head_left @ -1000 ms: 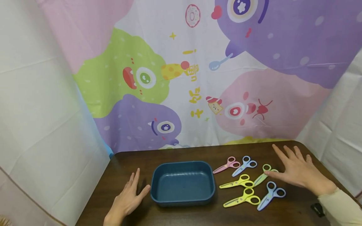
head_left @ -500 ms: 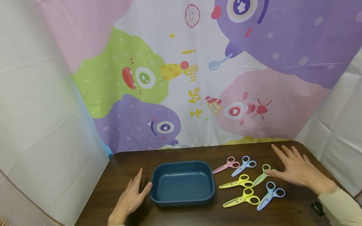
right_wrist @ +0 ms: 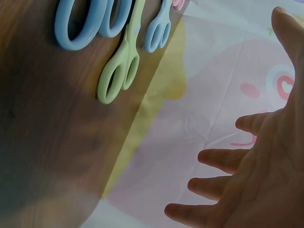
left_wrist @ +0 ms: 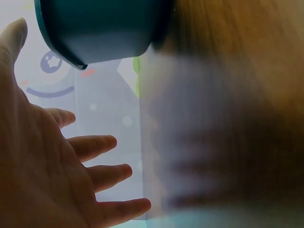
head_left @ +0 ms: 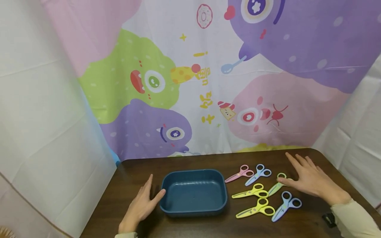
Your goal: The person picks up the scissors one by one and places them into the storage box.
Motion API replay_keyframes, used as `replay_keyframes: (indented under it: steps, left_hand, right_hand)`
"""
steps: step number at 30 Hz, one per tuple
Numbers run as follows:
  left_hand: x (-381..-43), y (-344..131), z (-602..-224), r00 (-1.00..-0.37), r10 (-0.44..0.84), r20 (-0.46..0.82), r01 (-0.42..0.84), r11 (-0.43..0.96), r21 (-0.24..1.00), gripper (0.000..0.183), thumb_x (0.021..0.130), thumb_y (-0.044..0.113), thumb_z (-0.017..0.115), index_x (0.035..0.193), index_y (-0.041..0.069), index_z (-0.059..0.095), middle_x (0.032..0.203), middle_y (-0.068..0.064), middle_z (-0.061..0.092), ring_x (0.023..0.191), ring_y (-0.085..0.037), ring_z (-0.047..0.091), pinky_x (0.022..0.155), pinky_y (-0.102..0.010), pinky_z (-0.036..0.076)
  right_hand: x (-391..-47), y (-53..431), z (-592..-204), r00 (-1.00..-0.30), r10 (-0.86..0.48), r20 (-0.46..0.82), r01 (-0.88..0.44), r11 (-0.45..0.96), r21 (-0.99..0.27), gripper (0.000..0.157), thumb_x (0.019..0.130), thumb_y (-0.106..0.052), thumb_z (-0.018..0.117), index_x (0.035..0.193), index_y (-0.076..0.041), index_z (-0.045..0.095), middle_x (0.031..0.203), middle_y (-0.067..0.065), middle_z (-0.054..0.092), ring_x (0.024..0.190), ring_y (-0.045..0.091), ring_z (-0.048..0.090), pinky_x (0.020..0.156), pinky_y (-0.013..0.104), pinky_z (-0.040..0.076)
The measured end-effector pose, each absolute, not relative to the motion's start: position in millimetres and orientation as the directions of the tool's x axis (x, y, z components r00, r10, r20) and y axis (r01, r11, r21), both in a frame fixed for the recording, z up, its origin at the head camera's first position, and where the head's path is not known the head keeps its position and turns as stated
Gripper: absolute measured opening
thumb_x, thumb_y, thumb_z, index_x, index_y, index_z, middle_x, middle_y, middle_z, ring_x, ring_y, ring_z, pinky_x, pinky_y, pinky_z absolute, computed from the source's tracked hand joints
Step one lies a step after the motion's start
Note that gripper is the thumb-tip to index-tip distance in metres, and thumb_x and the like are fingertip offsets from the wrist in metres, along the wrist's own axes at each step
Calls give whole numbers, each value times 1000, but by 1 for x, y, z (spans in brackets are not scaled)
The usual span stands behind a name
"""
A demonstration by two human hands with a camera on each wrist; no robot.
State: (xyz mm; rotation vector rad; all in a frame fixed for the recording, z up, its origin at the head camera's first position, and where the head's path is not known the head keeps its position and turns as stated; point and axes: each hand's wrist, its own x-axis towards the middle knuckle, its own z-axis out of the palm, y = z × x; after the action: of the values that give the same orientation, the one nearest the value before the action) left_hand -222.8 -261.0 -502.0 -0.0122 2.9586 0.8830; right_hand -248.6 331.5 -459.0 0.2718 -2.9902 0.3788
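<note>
Compared with a second earlier, the person's left hand (head_left: 140,205) has moved toward the dark teal rectangular box with rounded corners (head_left: 194,195); its thumb now overlaps the box's left rim in the head view, while the left wrist view shows a gap between them. A pale cuff (head_left: 126,235) has come into sight behind that hand. The right hand (head_left: 312,180) has barely shifted, its thumb in front of the handle of the pale green scissors (head_left: 275,188); the right wrist view shows them apart. Both hands have straight, spread fingers, holding nothing. The box stands in the same place left of the scissors, which also lie as before: pink scissors (head_left: 240,174) and light blue scissors (head_left: 255,176) at the back, two bright yellow pairs, the upper yellow scissors (head_left: 251,192) and the lower yellow scissors (head_left: 254,210), and larger-looking blue scissors (head_left: 282,207) nearest the front right. All rest on a dark brown wood-grain table (head_left: 208,228) with rounded far corners. A small black object (head_left: 329,219) lies beside the cream sleeve (head_left: 354,219). Behind hangs a cartoon-monster curtain (head_left: 178,99), with white cloth (head_left: 44,115) at either side.
</note>
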Motion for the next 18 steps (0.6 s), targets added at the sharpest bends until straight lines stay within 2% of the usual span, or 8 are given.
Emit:
replay_keyframes:
  steps: [3, 9, 18]
  left_hand:
    - [-224, -258, -502, -999, 9, -44, -17, 834, 551, 94, 97, 73, 46, 167, 25, 4, 171, -14, 19, 152, -51, 23, 111, -78, 23]
    - [-223, -254, -503, -1000, 4, -26, -11, 835, 550, 94, 97, 72, 47, 167, 23, 7, 169, -17, 24, 147, -49, 37, 109, -73, 33]
    - [-224, -251, -503, -999, -9, -33, -26, 844, 536, 95, 95, 74, 49, 167, 24, 9, 158, -27, 41, 137, -52, 49, 103, -71, 40]
  right_hand:
    - [-250, 329, -459, -977, -165, 137, -194, 950, -245, 110, 87, -73, 63, 164, -10, 17, 156, 41, 29, 137, 71, 23, 99, 85, 25]
    - [-250, 326, -459, -977, -164, 136, -194, 950, -245, 111, 87, -74, 63, 165, -11, 15, 156, 41, 29, 138, 70, 23, 100, 85, 25]
    - [-253, 327, -460, -977, -165, 132, -195, 944, -266, 111, 88, -72, 63, 165, -10, 13, 156, 42, 27, 138, 72, 20, 103, 83, 22]
